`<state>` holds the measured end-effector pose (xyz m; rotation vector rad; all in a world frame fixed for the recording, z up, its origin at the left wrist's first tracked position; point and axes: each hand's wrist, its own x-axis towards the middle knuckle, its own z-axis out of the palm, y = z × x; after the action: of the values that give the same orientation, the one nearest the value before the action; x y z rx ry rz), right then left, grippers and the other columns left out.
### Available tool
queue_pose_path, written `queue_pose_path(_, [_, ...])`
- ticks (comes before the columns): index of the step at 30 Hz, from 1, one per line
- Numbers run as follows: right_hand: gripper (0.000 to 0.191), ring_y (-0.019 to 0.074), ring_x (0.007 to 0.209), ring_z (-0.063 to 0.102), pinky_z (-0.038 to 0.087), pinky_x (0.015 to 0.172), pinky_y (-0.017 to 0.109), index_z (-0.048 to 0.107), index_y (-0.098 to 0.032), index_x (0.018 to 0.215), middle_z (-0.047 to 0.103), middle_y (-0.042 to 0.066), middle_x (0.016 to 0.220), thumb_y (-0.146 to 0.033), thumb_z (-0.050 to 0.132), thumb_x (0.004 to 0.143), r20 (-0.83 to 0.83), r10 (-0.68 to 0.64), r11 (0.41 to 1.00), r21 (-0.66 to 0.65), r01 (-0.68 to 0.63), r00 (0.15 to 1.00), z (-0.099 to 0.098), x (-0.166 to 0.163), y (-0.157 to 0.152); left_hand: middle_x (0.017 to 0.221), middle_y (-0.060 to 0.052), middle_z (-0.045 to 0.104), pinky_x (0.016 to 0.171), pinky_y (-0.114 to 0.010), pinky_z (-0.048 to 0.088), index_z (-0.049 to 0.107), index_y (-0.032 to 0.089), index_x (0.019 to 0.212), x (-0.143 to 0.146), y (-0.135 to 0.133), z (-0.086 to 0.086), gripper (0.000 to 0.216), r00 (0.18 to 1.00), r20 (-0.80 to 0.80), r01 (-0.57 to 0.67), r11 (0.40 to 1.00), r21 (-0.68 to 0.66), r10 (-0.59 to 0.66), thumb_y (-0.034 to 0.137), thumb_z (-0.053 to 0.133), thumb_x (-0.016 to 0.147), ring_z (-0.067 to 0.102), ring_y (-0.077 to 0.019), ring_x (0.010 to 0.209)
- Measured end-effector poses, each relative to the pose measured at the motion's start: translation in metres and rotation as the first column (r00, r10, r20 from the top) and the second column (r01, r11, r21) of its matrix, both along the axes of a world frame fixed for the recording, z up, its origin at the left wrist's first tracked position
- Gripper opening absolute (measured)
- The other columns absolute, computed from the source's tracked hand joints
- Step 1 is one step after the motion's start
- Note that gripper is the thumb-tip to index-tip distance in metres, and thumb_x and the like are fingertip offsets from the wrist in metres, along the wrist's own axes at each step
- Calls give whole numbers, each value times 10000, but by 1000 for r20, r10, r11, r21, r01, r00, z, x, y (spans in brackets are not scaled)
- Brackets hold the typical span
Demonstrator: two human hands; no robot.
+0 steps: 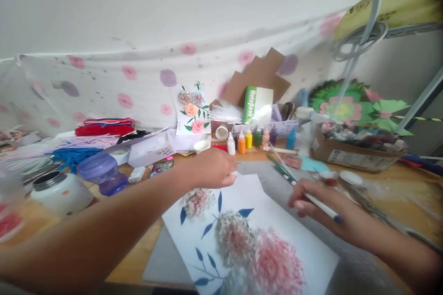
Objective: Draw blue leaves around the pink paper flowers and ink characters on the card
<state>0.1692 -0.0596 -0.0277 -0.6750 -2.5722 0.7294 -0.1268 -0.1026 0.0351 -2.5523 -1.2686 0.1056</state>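
Note:
A white sheet of paper [304, 244] painted with pink and grey flowers and dark blue leaves lies at a slant in front of me. My left hand [216, 169] is over its far edge, fingers curled together; a small white bit shows at the fingertips, too unclear to name. My right hand [321, 203] is at the sheet's right side, closed around a slim paintbrush [321, 205] with a white handle and blue end. The brush points away from me and to the left, near other brushes [284, 170] on the grey mat [159, 258].
Small paint bottles [241, 142] stand behind the mat, beside a painted flower picture [194, 113] and a notebook [258, 103]. On the left are a white jar [60, 193] and a purple container [104, 173]. Scissors [367, 205] and a filled cardboard box [360, 152] are on the right.

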Motion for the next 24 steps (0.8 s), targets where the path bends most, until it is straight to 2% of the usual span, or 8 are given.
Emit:
queue_pose_path(3, [214,160,655,534,416,590,276,465,-221,787,568,12,727,-366,404,933,63,-45,998,35,43,997,-10,5,-1,653,-24,632,519,-274,354,564,162,609,4,28,-2,206,998,39,-49,999,-10,50,228,487,788,563,-168,593])
queue_pose_path(9, [138,199,668,587,462,586,306,509,-233,795,610,24,733,-321,458,889,-123,-222,959,154,239,967,-32,18,19,908,-70,690,663,-290,448,621,144,714,4,65,-3,206,980,177,-92,996,21,87,234,481,835,624,-207,821])
queue_pose_path(13, [131,217,636,626,504,559,329,545,-244,794,642,25,718,-321,469,869,-128,-237,938,229,261,963,-45,28,39,1018,-84,678,768,-311,482,642,141,787,28,24,-23,316,962,271,-32,998,59,15,246,375,920,618,-191,928])
queue_pose_path(16, [133,230,613,642,514,526,337,565,-240,800,661,32,707,-311,470,859,-119,-290,905,288,313,950,-55,30,46,930,-21,698,758,-266,501,648,197,763,50,-27,-62,266,946,296,126,991,35,-131,327,458,896,631,-149,867])
queue_pose_path(17, [108,235,619,649,515,523,336,574,-235,818,670,38,718,-285,482,846,-99,-300,891,327,316,949,-57,29,47,917,-23,700,743,-267,508,640,199,739,55,-42,-77,264,913,318,257,965,44,-257,339,473,889,634,-150,840])
queue_pose_path(19, [100,241,660,665,520,538,328,590,-217,857,689,56,762,-204,509,800,-44,-305,862,412,295,951,-62,22,47,971,-12,693,708,-246,510,621,210,731,59,-65,-104,236,864,331,380,922,69,-381,309,486,898,633,-139,843])
queue_pose_path(21, [163,231,702,672,525,573,314,602,-199,879,695,68,800,-131,493,778,13,-304,846,464,264,953,-64,12,47,996,-1,686,683,-215,507,612,216,742,57,-79,-123,186,851,316,418,905,76,-420,273,519,892,633,-123,832])
queue_pose_path(24, [209,211,721,662,522,637,311,625,-185,899,678,74,811,-122,436,836,43,-342,831,481,280,939,-65,-1,47,942,-6,688,678,-207,514,611,211,751,51,-88,-133,177,850,317,420,905,73,-420,293,543,892,634,-117,789])
